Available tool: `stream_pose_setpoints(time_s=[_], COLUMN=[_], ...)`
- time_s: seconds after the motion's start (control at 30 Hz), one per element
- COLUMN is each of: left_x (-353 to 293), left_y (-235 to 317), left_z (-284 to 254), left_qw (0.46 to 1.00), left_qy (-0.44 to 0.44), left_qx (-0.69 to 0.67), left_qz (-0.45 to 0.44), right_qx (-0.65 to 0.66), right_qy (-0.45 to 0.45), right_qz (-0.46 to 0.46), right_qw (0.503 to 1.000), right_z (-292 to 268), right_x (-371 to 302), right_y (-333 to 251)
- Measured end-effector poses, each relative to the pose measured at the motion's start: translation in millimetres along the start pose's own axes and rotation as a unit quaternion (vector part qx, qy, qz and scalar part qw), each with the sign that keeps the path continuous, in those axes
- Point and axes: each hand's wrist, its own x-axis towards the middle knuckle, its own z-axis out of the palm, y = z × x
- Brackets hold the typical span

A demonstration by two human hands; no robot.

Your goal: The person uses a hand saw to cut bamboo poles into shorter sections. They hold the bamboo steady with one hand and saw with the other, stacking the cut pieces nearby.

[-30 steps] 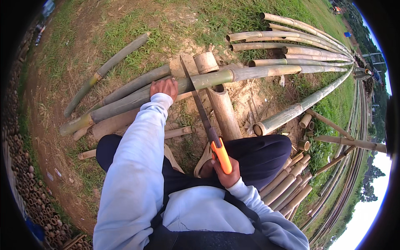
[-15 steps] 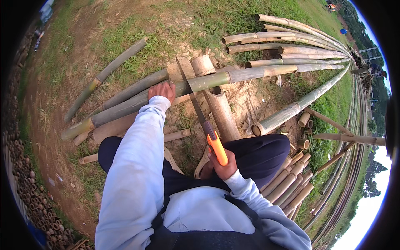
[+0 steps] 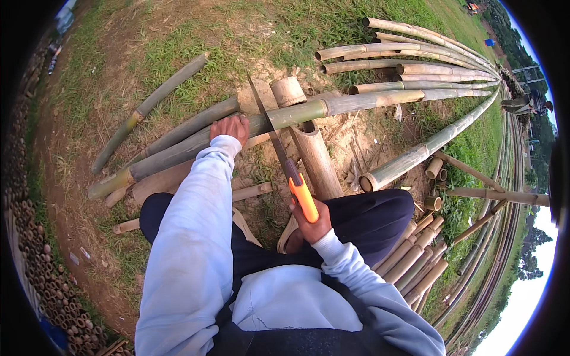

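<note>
"Left hand (image 3: 230, 128): what's it doing?"
"Curled palm-down over the green bamboo pole (image 3: 297, 114), which lies across the middle. The right hand (image 3: 313, 224) is wrapped round the handle of the saw (image 3: 279, 145)."
"What could go wrong?"
"If that pole rolls, the blade could jump into the left hand, just beside it."
"Count?"
"One saw, one pole beneath; right, one lone pole (image 3: 424, 149); far right, perhaps eight stacked poles (image 3: 439, 72), overlap permitting."

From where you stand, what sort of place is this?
It looks like an outdoor bamboo-cutting yard: long poles lie fanned over the grass, short pieces are heaped together, and the right hand holds a saw across one thick stem.
</note>
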Motion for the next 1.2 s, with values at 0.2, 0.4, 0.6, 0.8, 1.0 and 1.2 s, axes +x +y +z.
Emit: stream_pose_setpoints(time_s=[0.2, 0.4, 0.6, 0.8, 1.0, 1.2], left_x=[-10, -1, -7, -5, -4, -11], left_y=[-2, 10, 3, 3, 8, -1], left_z=[3, -3, -6, 8, 6, 2], left_qw=[1.000, 0.999, 0.998, 1.000, 1.000, 0.999], left_qy=[-0.006, -0.031, -0.047, 0.001, 0.001, -0.021], left_qx=[0.002, -0.008, -0.010, -0.011, -0.020, -0.028], left_qz=[-0.019, -0.006, -0.028, -0.014, -0.016, -0.039], right_qx=[-0.005, -0.011, 0.000, -0.020, -0.026, -0.042], right_qy=[-0.028, 0.055, -0.022, 0.013, 0.002, -0.043], right_qz=[0.009, -0.049, 0.002, 0.004, 0.019, 0.030], right_qw=[1.000, 0.997, 1.000, 1.000, 0.999, 0.998], right_z=[-38, 37, -36, -6, 20, -54], right_x=[-74, 76, -72, -6, 58, -104], right_y=[-21, 11, -23, 0, 1, -29])
